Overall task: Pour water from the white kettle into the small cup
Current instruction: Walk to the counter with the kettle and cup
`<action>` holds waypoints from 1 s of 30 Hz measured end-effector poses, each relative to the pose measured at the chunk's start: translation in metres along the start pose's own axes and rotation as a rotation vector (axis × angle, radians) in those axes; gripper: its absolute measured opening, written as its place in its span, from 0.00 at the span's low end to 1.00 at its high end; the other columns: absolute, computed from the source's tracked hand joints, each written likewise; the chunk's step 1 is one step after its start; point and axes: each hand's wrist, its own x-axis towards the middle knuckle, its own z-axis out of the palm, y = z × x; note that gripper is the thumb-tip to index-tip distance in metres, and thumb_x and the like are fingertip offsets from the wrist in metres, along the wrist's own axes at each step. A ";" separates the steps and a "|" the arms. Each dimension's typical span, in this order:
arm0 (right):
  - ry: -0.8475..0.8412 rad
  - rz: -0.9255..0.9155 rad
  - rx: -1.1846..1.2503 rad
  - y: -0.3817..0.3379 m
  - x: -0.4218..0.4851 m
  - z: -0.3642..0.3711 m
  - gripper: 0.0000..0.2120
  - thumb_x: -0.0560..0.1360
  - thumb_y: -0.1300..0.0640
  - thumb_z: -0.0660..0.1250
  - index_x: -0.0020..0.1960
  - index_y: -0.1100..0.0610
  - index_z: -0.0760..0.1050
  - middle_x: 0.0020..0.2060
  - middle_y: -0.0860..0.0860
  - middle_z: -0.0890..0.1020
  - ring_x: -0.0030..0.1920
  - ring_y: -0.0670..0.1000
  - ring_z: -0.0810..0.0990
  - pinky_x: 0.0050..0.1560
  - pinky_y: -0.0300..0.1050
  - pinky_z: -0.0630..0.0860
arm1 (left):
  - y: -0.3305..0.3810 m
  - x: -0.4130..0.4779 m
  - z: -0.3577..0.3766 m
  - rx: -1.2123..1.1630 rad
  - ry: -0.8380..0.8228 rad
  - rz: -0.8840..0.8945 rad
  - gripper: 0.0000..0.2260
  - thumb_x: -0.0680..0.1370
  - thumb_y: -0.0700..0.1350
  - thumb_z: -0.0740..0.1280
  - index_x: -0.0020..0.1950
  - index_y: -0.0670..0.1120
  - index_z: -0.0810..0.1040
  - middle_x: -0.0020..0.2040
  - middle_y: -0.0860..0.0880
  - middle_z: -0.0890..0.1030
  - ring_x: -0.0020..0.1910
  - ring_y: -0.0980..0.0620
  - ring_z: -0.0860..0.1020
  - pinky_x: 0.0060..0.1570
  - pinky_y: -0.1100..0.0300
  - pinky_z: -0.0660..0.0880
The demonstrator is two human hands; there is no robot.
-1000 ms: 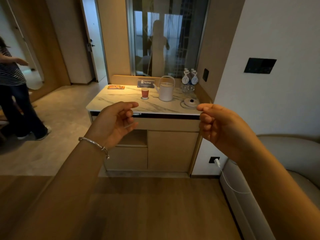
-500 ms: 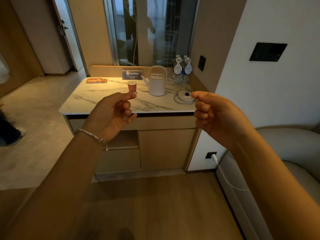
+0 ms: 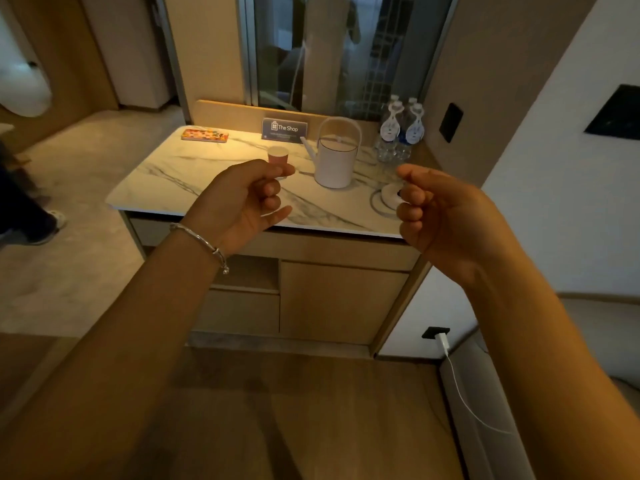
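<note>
A white kettle (image 3: 335, 160) with an arched handle and a left-pointing spout stands upright on the marble counter (image 3: 180, 174). Just left of it sits a small reddish cup (image 3: 278, 155), its lower part hidden behind my left hand. My left hand (image 3: 242, 202), with a bracelet on the wrist, is raised in front of the counter edge, fingers curled and holding nothing. My right hand (image 3: 440, 216) is held up at the same height to the right, also curled and empty. Both hands are short of the kettle and cup, not touching them.
A round kettle base (image 3: 387, 197) lies right of the kettle, partly behind my right fingers. Two water bottles (image 3: 401, 133) stand at the back right, a "The Shop" sign (image 3: 284, 130) and a colourful flat box (image 3: 205, 135) at the back. Another person's foot (image 3: 45, 226) is at left.
The view has come closer to the counter, so kettle and cup look larger. Both hands keep their curled pose in front of me. The other person has slid further out at left.
</note>
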 end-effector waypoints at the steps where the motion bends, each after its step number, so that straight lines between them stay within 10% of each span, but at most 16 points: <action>1: -0.006 0.016 0.002 0.002 0.011 0.000 0.11 0.77 0.60 0.56 0.42 0.55 0.76 0.24 0.46 0.72 0.26 0.43 0.69 0.26 0.33 0.68 | 0.000 0.009 -0.003 -0.002 0.015 -0.006 0.09 0.78 0.43 0.60 0.42 0.47 0.79 0.22 0.55 0.70 0.24 0.58 0.69 0.51 0.56 0.75; 30: -0.073 0.132 0.059 0.022 0.316 -0.012 0.10 0.77 0.59 0.56 0.41 0.55 0.75 0.21 0.45 0.70 0.23 0.42 0.67 0.23 0.31 0.66 | 0.039 0.279 -0.087 -0.047 0.071 -0.049 0.08 0.77 0.43 0.60 0.43 0.46 0.79 0.24 0.54 0.69 0.27 0.57 0.66 0.51 0.57 0.75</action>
